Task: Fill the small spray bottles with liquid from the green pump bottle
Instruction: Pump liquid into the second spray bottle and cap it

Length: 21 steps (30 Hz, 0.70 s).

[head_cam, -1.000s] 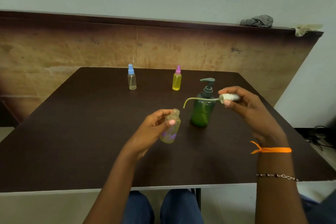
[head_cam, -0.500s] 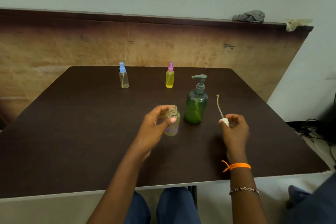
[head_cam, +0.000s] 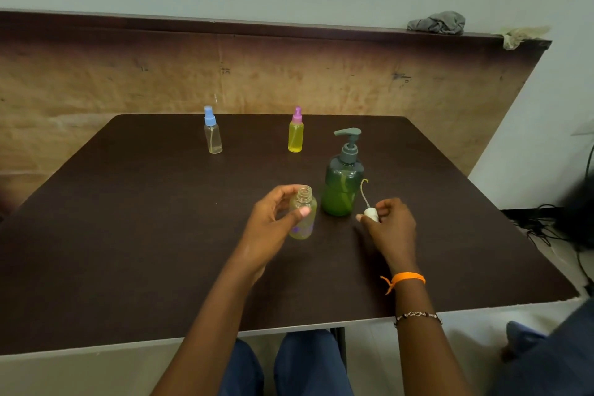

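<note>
A small uncapped spray bottle (head_cam: 302, 215), clear yellowish plastic with purple markings low on its side and a bare threaded neck, stands upright near the middle of a dark brown table (head_cam: 128, 235), its open mouth pointing straight up. The left hand (head_cam: 273, 225) curls around the bottle from the left, thumb pressed across its front, fingers wrapped behind. Just to its right stands the green pump bottle (head_cam: 343, 180), also upright, its grey nozzle aimed left. The right hand (head_cam: 390, 228), knuckles up and wrist crossed by an orange thread band (head_cam: 405, 279) and a beaded bracelet (head_cam: 417, 316), pinches a white spray cap (head_cam: 371, 214) between thumb and fingertips, close to the tabletop and just beside the pump bottle's base. The cap's thin dip tube (head_cam: 364, 191) rises up and away from the hand, hooking over at its tip. At the table's far side stand two capped spray bottles, well apart: a blue-topped clear bottle (head_cam: 212, 135) and a pink-topped yellow bottle (head_cam: 295, 133).
</note>
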Tool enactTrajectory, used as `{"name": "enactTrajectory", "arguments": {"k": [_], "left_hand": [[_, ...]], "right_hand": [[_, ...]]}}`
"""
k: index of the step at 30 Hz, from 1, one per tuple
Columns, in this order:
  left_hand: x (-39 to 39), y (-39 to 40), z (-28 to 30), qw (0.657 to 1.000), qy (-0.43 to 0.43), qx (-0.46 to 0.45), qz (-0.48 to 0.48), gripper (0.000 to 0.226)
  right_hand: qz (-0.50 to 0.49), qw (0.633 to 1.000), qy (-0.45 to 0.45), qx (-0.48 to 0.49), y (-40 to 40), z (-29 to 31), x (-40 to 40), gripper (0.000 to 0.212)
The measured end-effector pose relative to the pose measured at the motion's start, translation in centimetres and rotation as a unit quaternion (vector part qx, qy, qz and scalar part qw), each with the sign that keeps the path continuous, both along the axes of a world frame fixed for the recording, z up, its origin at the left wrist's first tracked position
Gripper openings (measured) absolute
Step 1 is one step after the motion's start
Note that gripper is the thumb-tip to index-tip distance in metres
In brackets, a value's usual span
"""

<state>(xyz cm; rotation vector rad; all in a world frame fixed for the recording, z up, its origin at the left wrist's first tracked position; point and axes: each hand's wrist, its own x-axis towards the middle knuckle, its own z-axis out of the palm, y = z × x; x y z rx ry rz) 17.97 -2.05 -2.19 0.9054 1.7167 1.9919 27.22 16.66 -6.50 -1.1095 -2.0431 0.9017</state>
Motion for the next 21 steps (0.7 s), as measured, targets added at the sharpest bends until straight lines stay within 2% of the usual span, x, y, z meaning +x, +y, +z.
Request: {"name": "enactTrajectory", "arguments": {"k": [5,7,10,13,15,21], "left_hand": [[0.0,0.2,-0.2,1.000,0.003,-0.014,-0.004,0.031],[0.0,0.3,-0.2,1.000,0.004,-0.018,-0.007,0.031],[0.0,0.5,0.1,1.000,0.002,-0.019,-0.002,0.029],[0.0,0.6,0.4,1.000,-0.016,-0.003,0.009,0.027],[0.1,0.6,0.5,0.999,-0.046,0.009,0.012,0.023],[0.1,0.1,0.9,0.997,-0.076,0.008,0.016,0.017]], "right_hand": [[0.003,0.999,0.040,0.001,0.4,0.9,1.0,0.014],[-0.001,0.997,0.071,0.018,0.6,1.6,1.0,0.013],[0.065,0.993,0.098,0.024,0.6,3.1,0.2,0.034],[0.165,0.984,0.070,0.013,0.7,4.2,-1.5,0.068],[0.203,0.978,0.055,0.013,0.4,4.6,-2.7,0.083],[0.214,0.974,0.079,-0.003,-1.1,4.7,-4.1,0.077]]}}
